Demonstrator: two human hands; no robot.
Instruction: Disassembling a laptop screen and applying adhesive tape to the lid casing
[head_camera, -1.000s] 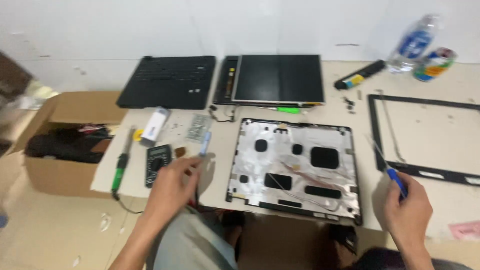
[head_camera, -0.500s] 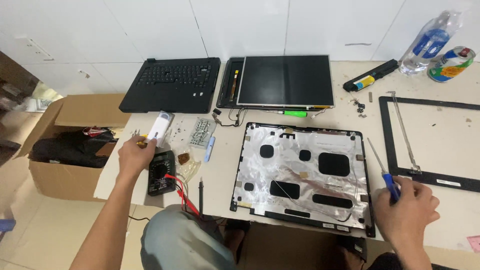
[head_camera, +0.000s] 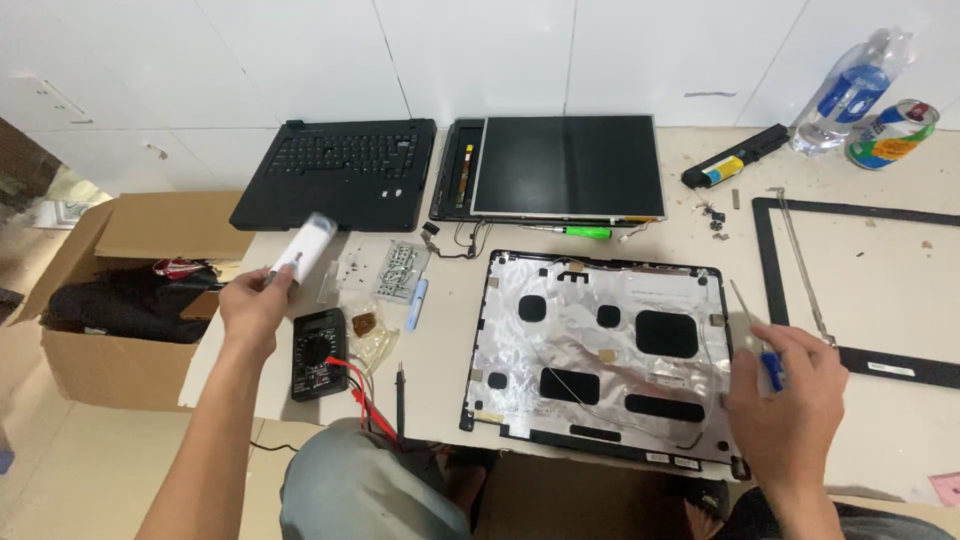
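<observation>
While the left hand (head_camera: 255, 310) lifts a white tube (head_camera: 301, 250) over the desk's (head_camera: 450, 350) left edge, its grip is pinching one end. The right hand's (head_camera: 790, 395) grip is wrapped around a blue-handled screwdriver (head_camera: 758, 335) beside the silver laptop lid (head_camera: 600, 350) near the front edge.

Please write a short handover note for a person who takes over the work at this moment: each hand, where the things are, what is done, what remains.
Left hand: holds a white tube-shaped object, lifted above the table's left part.
Right hand: holds a blue-handled screwdriver at the right edge of the silver-lined lid cover.
Multimeter lies below the left hand, red and black probes beside it.
Done: screen panel, bezel frame and keyboard base lie apart.
Left: thin wires remain on the lid cover.
</observation>
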